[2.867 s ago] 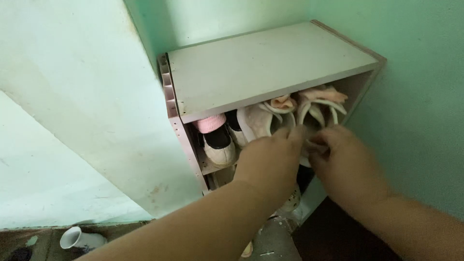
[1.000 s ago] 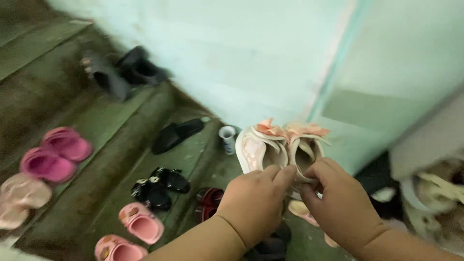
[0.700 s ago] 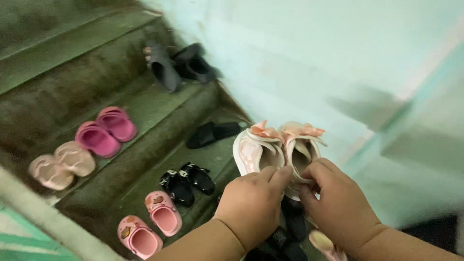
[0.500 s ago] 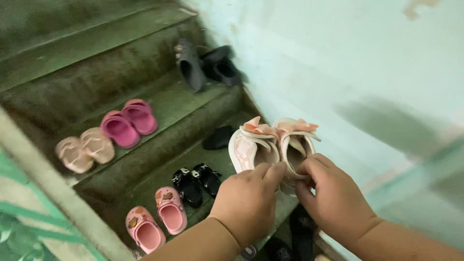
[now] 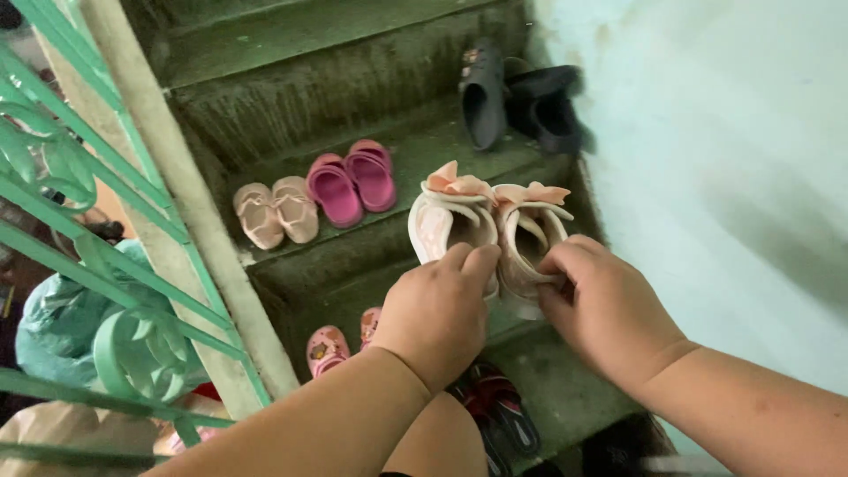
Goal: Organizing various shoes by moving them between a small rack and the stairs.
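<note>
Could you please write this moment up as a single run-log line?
left hand: grips left sandal | right hand: grips right sandal | pair of white sandals: pink bows, held above stair step | nearby: magenta clogs

Green concrete stairs carry it all: dark clogs up top by the wall, magenta clogs beside beige ones (same step), pink clogs lower down.
</note>
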